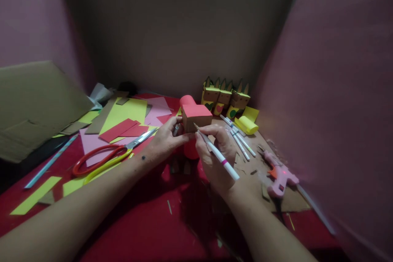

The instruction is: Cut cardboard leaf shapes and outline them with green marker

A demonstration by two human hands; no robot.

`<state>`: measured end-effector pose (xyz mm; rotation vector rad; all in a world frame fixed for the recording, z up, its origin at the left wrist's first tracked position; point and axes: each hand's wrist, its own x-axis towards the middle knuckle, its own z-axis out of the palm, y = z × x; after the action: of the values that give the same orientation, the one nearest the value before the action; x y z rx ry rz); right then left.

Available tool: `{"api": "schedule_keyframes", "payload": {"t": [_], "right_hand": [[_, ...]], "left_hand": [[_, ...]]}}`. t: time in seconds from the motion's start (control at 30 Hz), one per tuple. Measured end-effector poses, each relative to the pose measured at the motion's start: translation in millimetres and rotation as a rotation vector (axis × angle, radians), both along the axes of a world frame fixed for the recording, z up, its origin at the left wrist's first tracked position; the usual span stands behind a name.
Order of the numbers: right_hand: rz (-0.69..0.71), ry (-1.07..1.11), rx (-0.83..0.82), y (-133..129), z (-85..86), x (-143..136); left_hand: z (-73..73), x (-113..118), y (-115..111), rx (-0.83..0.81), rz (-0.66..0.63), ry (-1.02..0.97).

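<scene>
My left hand is closed round the left side of a small cardboard figure. The figure has a boxy head with a red top, a bare brown front, and red rolled parts behind and below. A small grey cylinder, perhaps a marker cap, shows between my left fingers. A white marker with a purple band is pinched in my right hand. Its tip meets or nearly touches the front of the head; I cannot tell which.
Large scissors lie open on the left, among coloured paper sheets and a striped straw. Three cardboard figures stand behind. To the right are several markers, a yellow paper roll and a pink glue gun.
</scene>
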<state>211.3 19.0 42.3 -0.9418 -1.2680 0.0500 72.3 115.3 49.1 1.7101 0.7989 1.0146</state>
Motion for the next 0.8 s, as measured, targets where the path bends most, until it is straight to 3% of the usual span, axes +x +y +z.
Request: {"api": "schedule_keyframes", "payload": {"t": [0.8], "right_hand": [[-0.067, -0.121, 0.081, 4.8, -6.4, 1.9]], "left_hand": [[2.7, 0.0, -2.5, 0.011, 0.002, 0.031]]}}
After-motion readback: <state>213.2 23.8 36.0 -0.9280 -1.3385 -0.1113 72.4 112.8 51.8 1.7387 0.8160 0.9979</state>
